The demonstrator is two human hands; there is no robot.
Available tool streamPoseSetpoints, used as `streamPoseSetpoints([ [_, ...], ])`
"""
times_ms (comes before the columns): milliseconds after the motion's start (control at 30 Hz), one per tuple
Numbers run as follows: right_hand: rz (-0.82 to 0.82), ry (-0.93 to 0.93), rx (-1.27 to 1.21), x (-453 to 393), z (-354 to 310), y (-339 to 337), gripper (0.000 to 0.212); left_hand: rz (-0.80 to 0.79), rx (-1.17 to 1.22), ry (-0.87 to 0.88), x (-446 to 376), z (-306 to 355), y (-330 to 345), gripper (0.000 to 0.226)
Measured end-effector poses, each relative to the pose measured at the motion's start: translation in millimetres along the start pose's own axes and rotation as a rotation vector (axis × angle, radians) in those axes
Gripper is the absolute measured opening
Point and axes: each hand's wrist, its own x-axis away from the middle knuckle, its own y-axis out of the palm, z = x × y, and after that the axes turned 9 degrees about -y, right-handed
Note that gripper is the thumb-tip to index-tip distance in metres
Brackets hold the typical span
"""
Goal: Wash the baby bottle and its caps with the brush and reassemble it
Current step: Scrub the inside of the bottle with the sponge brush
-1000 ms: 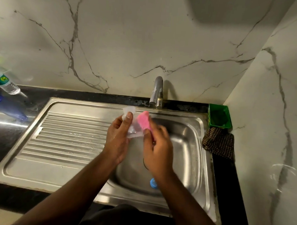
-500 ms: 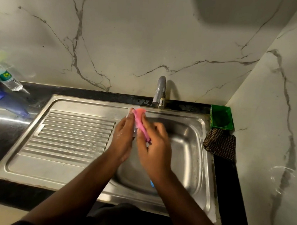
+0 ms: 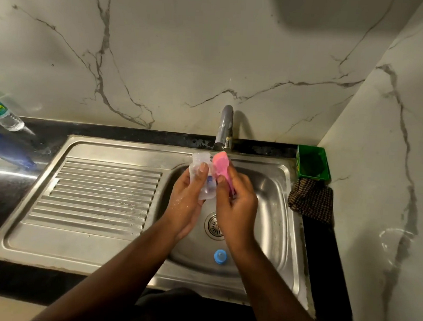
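We see a clear baby bottle held upright over the basin of a steel sink, just in front of the tap. The left hand grips the bottle, its thumb lying across the front of the clear wall. Touching the bottle's right side is a pink brush, held in the curled fingers of the right hand, with its pink head reaching as high as the bottle's open neck. Below both hands, on the basin floor nearer to us than the drain, lies a small blue cap. Left of the basin runs the sink's ribbed draining board. Right of the sink, on the dark desk, sit a green tub and a dark checked cloth. Far left of the sink, a plastic water bottle shows at the picture's edge.
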Motion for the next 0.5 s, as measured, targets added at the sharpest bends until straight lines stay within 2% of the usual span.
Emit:
streamPoseSetpoints([
  [167,-0.084,-0.182,-0.018,25.7,-17.4,5.8,0.045,0.084,0.011,0.031,-3.3,10.6,-7.0,0.036],
  [300,0.007,0.042,0.004,-1.2,5.7,0.5,0.044,0.032,-0.036,0.029,0.6,0.0,-5.8,0.043],
  [400,-0.039,-0.1,-0.058,5.6,-10.5,3.5,0.047,-0.009,0.079,-0.047,1.0,2.1,-4.6,0.05],
  [467,-0.106,-0.206,-0.063,22.7,-17.5,3.7,0.046,0.001,0.092,-0.042,-3.4,8.0,-9.2,0.055],
  [500,-0.102,-0.201,-0.051,25.4,-15.1,2.9,0.046,-0.011,0.096,-0.029,-4.3,9.3,-10.8,0.058],
])
